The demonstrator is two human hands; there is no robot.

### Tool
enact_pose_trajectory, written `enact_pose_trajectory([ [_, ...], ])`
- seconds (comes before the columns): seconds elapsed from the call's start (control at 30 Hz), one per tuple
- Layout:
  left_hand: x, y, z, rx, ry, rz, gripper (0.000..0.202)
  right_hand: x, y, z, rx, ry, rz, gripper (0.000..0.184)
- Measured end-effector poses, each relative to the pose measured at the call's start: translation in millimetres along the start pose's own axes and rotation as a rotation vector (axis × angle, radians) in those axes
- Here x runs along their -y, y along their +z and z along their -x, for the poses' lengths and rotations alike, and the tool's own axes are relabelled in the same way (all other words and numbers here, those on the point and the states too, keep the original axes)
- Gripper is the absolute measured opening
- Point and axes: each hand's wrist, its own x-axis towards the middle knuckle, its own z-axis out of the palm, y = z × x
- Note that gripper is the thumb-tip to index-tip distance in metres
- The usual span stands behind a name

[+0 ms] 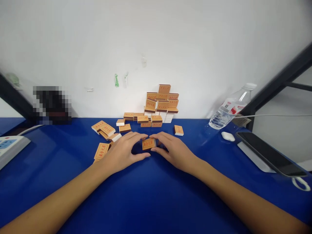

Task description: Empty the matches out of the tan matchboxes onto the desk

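Observation:
A small orange matchbox (149,143) lies on the blue table (156,195) between my two hands. My left hand (122,152) curls around its left side, thumb and forefinger forming a ring that touches the box. My right hand (173,149) pinches the box's right end with its fingertips. Behind them stands a stacked pile of matchboxes (162,102) against the white wall. Several loose matchboxes (106,130) lie scattered to the left, and one lone matchbox (178,130) lies just beyond my right hand.
A clear water bottle (230,110) leans at the back right, with a small white object (228,136) beside it. A dark phone (269,152) rests on a white stand at the right. A white power strip (11,148) sits at the left edge.

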Motion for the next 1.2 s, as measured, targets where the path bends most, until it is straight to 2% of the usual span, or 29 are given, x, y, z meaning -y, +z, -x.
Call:
enact_pose_trajectory([
  [0.07,0,1.1,1,0.016,-0.02,-0.004,0.047,-1,2,0,-0.018,0.038,-0.074,0.036],
  [0.23,-1,-1.6,-2,-0.021,-0.053,-0.032,0.028,1,11,-1,-0.092,0.18,-0.295,0.04],
  [0.4,-1,-4.3,-4,-0.15,-0.04,-0.027,0.032,8,13,-4,-0.319,0.374,-0.597,0.038],
  [0.47,-4,-4.2,-3,-0.186,-0.025,-0.014,0.031,15,12,-5,-0.272,0.396,-0.679,0.036],
  [0.57,-8,-3.3,-2,-0.18,-0.021,0.026,0.028,24,9,-4,-0.067,0.367,-0.765,0.036],
  [0.6,-10,-2.9,-1,-0.172,-0.02,0.039,0.027,25,8,-4,-0.036,0.371,-0.777,0.036],
  [0.7,-10,-2.4,-1,-0.144,-0.011,0.042,0.028,22,5,-5,-0.043,0.441,-0.776,0.039],
  [0.8,-8,-3.3,-1,-0.118,-0.009,0.016,0.038,15,3,-6,-0.033,0.516,-0.759,0.038],
  [1.0,-4,-8.2,-3,-0.108,-0.106,-0.005,0.038,4,-1,-10,-0.115,0.653,-0.761,0.026],
  [1.1,-3,-8.2,-3,-0.11,-0.129,-0.008,0.04,2,-2,-11,-0.128,0.664,-0.762,0.033],
  [1.2,-1,-6.4,-2,-0.106,-0.088,-0.02,0.041,5,-3,-10,-0.081,0.616,-0.753,0.039],
])
